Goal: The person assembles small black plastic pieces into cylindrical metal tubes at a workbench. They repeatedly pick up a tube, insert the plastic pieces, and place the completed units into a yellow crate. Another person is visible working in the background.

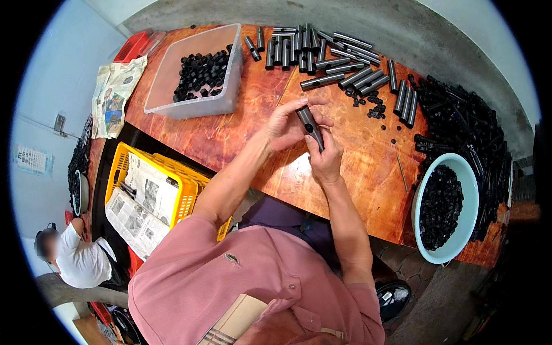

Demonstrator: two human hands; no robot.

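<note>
A dark metal tube (306, 119) with a hole in its side is held over the wooden table, tilted, between my two hands. My left hand (280, 127) has its thumb at the tube's upper end, with the fingers curving behind it. Lower down, my right hand (326, 160) is closed round the other end, its thumb pressed on the tube. Beyond my hands, similar metal tubes (322, 80) lie in a loose group. Small black pieces (375, 110) are scattered next to them.
A clear plastic bin (221, 105) of black caps stands at the back left. On the right are a heap of black parts (460, 115) and a pale blue basin (422, 230) of small black pieces. A yellow crate (187, 198) with newspaper sits left. Another person (83, 259) sits at far left.
</note>
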